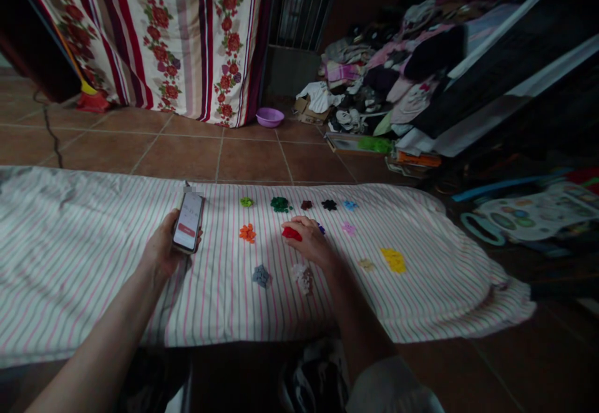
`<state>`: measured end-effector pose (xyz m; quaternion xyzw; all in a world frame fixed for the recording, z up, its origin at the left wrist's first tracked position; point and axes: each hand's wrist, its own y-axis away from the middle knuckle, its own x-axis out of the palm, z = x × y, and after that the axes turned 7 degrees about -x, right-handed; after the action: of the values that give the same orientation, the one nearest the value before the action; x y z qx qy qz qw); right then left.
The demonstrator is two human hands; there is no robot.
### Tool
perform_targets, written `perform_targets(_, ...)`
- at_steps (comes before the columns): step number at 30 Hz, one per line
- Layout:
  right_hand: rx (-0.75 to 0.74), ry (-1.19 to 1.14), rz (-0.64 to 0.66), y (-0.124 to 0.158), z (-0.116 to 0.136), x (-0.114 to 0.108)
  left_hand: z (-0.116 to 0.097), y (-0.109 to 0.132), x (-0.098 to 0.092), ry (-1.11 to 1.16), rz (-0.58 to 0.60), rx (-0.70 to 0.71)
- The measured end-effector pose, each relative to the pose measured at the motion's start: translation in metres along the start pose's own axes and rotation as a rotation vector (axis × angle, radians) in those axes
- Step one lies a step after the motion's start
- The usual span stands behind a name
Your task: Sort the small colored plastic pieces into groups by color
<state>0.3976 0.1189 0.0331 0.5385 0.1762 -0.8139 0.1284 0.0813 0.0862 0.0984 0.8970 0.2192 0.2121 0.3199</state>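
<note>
My left hand (162, 244) is closed round a smartphone (188, 221) with a lit screen, held over the left of the striped cloth (210, 301). Curled over a pile of small red pieces (292, 234), my right hand (309, 239) has its fingers bent against them. Dark blue pieces (321, 228) peek out behind that hand. Nearest on my side of it are white pieces (304, 279) and grey pieces (261, 276). Orange pieces (248, 233) lie to its left, and dark green pieces (280, 204) just beyond it.
Further piles on the cloth are lime (246, 202), brown (306, 205), black (329, 205), light blue (350, 204), pink (349, 229), beige (365, 264) and yellow (393, 261). Beyond stand a floral curtain (187, 38), a purple basin (270, 117) and heaped clothes (388, 70).
</note>
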Motion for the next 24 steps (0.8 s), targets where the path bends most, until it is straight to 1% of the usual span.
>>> perform_targets(9,0.020,0.068,0.003,0.001,0.005,0.000,-0.002,0.001,0.002,0.023,0.006,-0.021)
perform_targets(16,0.008,0.096,-0.060,0.000,0.010,0.007,0.000,-0.003,0.000,0.024,0.000,0.017)
perform_targets(19,-0.009,0.049,-0.105,0.000,0.003,0.006,0.000,-0.003,0.000,0.009,-0.006,0.026)
perform_targets(21,0.001,0.009,-0.165,0.002,-0.008,-0.001,0.000,-0.001,0.001,-0.008,-0.008,0.018)
perform_targets(22,0.022,-0.004,-0.196,0.004,-0.014,-0.005,0.000,0.001,0.002,-0.018,-0.013,0.014)
perform_targets(24,0.109,-0.008,-0.237,0.009,-0.027,-0.014,-0.001,0.004,0.002,-0.035,-0.007,0.012)
